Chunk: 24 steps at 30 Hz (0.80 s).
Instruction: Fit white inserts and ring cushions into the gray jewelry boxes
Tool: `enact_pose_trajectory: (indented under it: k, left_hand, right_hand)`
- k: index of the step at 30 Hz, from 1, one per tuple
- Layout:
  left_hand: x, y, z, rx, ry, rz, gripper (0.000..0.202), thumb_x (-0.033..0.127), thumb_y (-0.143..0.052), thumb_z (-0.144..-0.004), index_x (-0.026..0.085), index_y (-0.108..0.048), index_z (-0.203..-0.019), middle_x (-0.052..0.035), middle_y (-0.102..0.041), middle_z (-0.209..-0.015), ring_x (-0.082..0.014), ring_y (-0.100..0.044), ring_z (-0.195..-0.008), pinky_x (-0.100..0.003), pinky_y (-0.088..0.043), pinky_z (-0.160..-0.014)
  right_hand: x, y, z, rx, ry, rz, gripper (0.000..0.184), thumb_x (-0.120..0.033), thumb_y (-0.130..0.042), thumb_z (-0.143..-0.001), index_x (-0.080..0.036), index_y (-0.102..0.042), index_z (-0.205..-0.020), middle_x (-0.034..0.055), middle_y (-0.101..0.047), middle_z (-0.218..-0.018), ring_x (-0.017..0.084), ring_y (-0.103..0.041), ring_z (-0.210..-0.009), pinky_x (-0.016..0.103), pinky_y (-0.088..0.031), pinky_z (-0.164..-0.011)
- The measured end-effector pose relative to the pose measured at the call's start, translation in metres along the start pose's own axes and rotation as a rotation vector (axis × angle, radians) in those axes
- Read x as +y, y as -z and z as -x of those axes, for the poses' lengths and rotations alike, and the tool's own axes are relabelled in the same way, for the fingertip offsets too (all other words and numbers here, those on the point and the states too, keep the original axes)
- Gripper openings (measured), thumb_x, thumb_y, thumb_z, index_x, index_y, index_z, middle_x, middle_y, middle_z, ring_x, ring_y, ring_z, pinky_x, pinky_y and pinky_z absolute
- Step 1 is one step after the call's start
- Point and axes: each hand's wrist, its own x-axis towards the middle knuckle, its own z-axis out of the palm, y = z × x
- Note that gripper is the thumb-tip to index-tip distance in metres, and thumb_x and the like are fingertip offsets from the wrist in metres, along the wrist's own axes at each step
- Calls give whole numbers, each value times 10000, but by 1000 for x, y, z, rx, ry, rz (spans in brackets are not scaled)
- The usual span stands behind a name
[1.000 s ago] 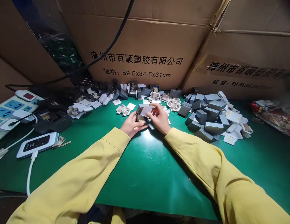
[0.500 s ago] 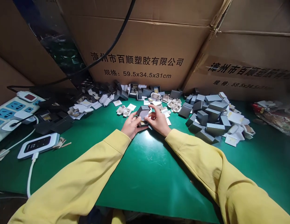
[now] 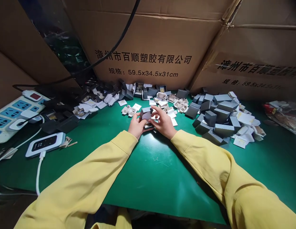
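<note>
Both of my hands meet at the middle of the green table (image 3: 150, 171), closed around one small grey box (image 3: 146, 114). My left hand (image 3: 136, 126) grips its left and lower side. My right hand (image 3: 163, 122) pinches the grey lid from the right and top, fingers curled over it. The box's inside is mostly hidden by the lid. Small white and beige card inserts (image 3: 129, 110) lie just beyond my hands.
A heap of closed grey boxes (image 3: 216, 118) sits to the right, dark boxes and white cards (image 3: 90, 103) to the left. A white power strip (image 3: 13, 111) and a small white device (image 3: 45, 143) with a cable lie far left. Brown cartons (image 3: 148, 47) wall the back.
A second ago my right hand held a white card above the open box; now the grey lid is folded down over it. The view has shifted slightly.
</note>
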Motion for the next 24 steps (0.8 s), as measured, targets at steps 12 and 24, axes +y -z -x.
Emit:
enact_pose_trajectory:
  k: [12, 24]
  left_hand:
    - [2, 7, -3, -112, -29, 30, 449, 191, -565, -677, 254, -512, -1118, -16, -643, -921, -205, -621, -867, -418, -524, -780]
    - [9, 20, -14, -315, 68, 104, 468, 342, -478, -783, 235, -501, -1238, -71, -648, -1003, -221, -611, -920, -422, -497, -816]
  right_hand:
    - [-7, 4, -2, -100, 255, 497, 165, -217, -434, -895, -205, -597, -873, 49, -619, -873, 159, -489, -801, 256, -355, -567]
    - [-3, 10, -6, -125, 326, 570, 244, -208, -365, -924, -186, -596, -847, 49, -616, -815, 149, -500, -745, 274, -273, -504]
